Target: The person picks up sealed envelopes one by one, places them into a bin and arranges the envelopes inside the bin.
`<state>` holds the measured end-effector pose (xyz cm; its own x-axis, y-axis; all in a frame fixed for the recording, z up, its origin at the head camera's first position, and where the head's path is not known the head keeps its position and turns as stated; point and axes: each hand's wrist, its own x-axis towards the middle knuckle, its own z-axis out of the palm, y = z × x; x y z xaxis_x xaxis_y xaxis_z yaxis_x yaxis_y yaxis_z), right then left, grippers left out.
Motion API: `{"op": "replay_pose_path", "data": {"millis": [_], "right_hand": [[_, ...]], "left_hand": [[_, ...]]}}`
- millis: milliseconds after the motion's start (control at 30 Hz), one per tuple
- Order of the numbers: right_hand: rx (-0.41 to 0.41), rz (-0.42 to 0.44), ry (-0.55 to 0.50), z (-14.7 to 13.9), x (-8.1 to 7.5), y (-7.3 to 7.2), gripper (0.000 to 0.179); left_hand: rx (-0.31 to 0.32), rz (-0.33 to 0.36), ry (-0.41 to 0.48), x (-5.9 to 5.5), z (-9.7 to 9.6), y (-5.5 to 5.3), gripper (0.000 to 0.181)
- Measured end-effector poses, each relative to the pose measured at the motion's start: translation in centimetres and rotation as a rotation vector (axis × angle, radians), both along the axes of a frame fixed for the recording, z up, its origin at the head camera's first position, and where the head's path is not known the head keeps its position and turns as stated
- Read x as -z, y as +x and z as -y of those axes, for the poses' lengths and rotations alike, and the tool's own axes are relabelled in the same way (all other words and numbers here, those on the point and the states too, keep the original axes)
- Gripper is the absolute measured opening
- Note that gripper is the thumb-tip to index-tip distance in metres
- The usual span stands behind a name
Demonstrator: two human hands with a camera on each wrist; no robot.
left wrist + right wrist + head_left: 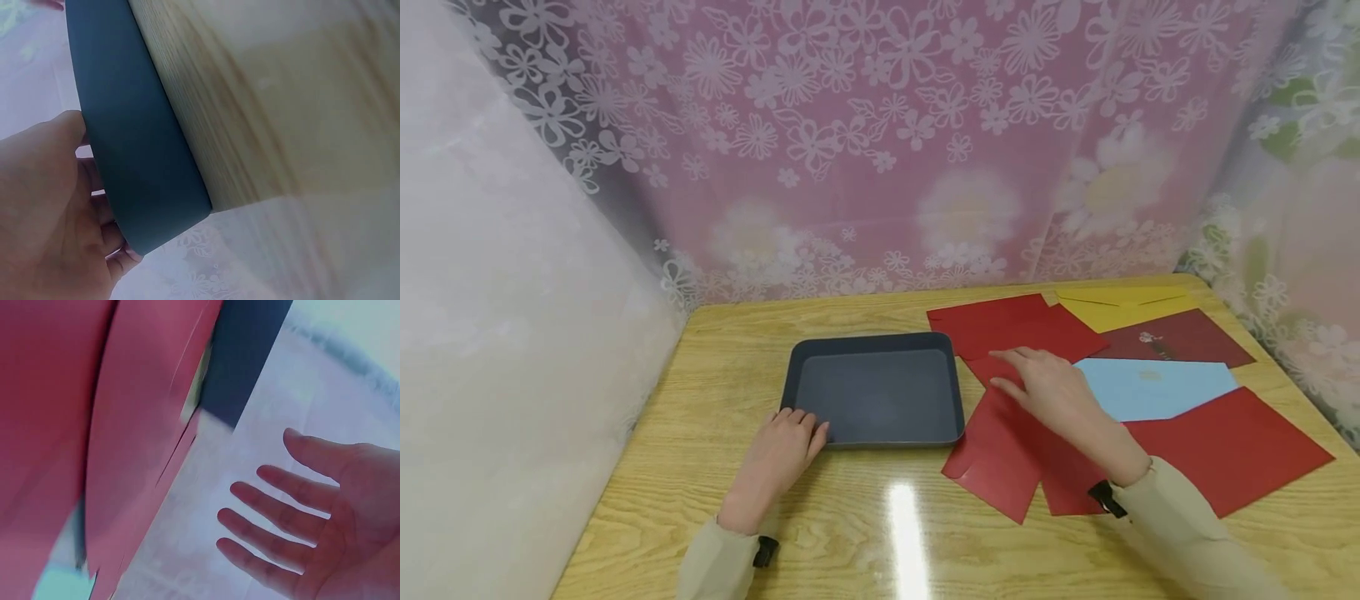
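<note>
A dark grey baking tray (880,396) lies on the wooden table. My left hand (784,446) holds its near left corner, fingers hooked over the rim. The left wrist view shows the tray's outer side (134,131), with the fingers (100,209) partly hidden behind it. To the right of the tray, my right hand (1048,387) hovers over red envelopes, fingers spread and nothing in them. One red envelope (996,471) sits nearest the tray and another (1015,325) farther back. Seen from the right wrist, the right hand (312,512) is loosely extended beside a red envelope (137,425).
A light blue envelope (1157,392), a dark red one (1172,337) and a yellow one (1120,307) lie on the right, partly overlapping. Another red envelope (1240,450) is nearer the right edge. Flowered curtains (880,150) stand behind the table (722,358).
</note>
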<state>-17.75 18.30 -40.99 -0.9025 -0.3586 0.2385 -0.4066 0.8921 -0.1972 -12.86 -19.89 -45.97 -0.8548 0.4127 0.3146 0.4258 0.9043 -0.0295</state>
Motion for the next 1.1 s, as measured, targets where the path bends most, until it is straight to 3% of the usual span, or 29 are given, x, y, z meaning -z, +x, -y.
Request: {"op": "replay_pose_path", "data": {"millis": [133,300,433,567,767,933,1100], "right_hand": [[-0.040,0.037,0.033,-1.6,0.0,-1.7,0.044],[-0.174,0.100,0.101,-2.5,1.0,-3.5,0.038],[-0.219,0.153,0.149,-2.7,1.7,-4.7,0.043],[-0.181,0.206,0.190,-2.9,2.2,-5.4,0.057],[-0.100,0.160,0.199,-2.9,3.0,-5.5,0.065],[-0.056,0.167,0.148,-2.6,3.2,-5.5,0.058],[-0.021,0.265,0.052,-2.4,3.1,-6.1,0.059]], "left_hand": [[-0.008,0.009,0.012,-0.1,0.0,0.1,0.031],[-0.017,0.023,0.014,-0.1,0.0,0.1,0.031],[-0.013,0.012,0.010,-0.1,0.1,0.1,0.032],[-0.004,-0.007,0.021,-0.3,0.0,0.2,0.036],[0.001,-0.013,0.034,-0.4,0.0,0.4,0.038],[0.003,-0.018,0.029,-0.3,0.1,0.3,0.039],[0.000,-0.017,0.026,-0.2,0.0,0.1,0.038]]}}
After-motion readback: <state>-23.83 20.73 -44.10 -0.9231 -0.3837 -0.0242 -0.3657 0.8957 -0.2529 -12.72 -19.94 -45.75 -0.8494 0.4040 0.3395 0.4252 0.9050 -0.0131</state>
